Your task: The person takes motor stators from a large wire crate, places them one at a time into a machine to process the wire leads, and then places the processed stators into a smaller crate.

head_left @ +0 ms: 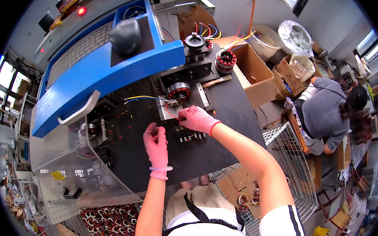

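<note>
My right hand (196, 119), in a pink glove, is closed at the front edge of a metal fixture, its fingertips pinching the end of a red wire (168, 111). The wire comes from a stator (178, 91) with red-wound coils, mounted on the fixture (164, 108). Blue and yellow wires (143, 97) from the same stator stretch out to the left. Lower left, my left hand (156, 143), also gloved in pink, hovers over the black tabletop (146, 176). Its fingers are loosely bent and apart, with nothing visible in them. Small terminal blocks (192, 137) lie below my right hand.
A blue keyboard tray with a black mouse (125, 36) overhangs the table at upper left. Another stator (225, 60) and a brush (217, 81) sit near an open cardboard box (254, 72). A clear plastic guard (77, 171) stands left. At right, a co-worker (326, 109) bends over.
</note>
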A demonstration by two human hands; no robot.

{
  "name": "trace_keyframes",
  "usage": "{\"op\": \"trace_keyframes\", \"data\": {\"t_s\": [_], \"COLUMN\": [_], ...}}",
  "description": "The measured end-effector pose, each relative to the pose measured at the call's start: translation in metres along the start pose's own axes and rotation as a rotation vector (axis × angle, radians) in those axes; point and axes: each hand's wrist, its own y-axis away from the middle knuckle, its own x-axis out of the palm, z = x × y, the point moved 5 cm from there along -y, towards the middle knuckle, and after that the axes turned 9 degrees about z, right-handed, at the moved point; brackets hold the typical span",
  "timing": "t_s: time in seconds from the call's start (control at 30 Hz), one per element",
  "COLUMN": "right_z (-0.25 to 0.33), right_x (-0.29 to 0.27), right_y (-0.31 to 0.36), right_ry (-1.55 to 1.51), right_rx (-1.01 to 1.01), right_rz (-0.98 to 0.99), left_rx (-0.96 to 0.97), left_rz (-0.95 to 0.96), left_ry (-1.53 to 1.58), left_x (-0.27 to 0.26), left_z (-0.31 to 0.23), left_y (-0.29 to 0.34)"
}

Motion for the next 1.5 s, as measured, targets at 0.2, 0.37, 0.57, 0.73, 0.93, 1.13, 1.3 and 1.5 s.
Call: {"op": "trace_keyframes", "data": {"t_s": [0.2, 0.37, 0.57, 0.73, 0.93, 1.13, 1.3, 1.5], "right_z": [0.022, 0.055, 0.055, 0.043, 0.048, 0.028, 0.012, 0.004], "right_x": [-0.011, 0.015, 0.03, 0.026, 0.015, 0.01, -0.006, 0.004], "right_y": [0.015, -0.013, -0.032, -0.032, -0.016, -0.009, 0.012, 0.012], "right_ry": [-0.258, -0.983, -1.498, -1.458, -1.348, -1.121, -0.557, -0.463], "right_rx": [0.068, 0.03, 0.03, 0.029, 0.065, 0.008, 0.07, 0.059], "right_rz": [-0.173, -0.097, 0.14, 0.146, 0.092, 0.108, -0.022, -0.011], "left_rx": [0.152, 0.059, 0.002, -0.12, -0.261, -0.24, 0.245, 0.276], "left_rz": [-0.279, -0.348, -0.18, -0.087, -0.151, -0.032, 0.331, 0.474], "left_ry": [0.323, 0.265, 0.339, 0.414, 0.569, 0.282, -0.9, -1.337], "left_x": [-0.02, -0.032, -0.019, -0.004, -0.011, -0.005, 0.025, 0.042], "left_z": [-0.058, -0.076, -0.043, -0.032, -0.023, -0.009, -0.013, 0.02], "left_y": [-0.06, -0.077, -0.021, 0.006, 0.01, 0.042, 0.074, 0.083]}}
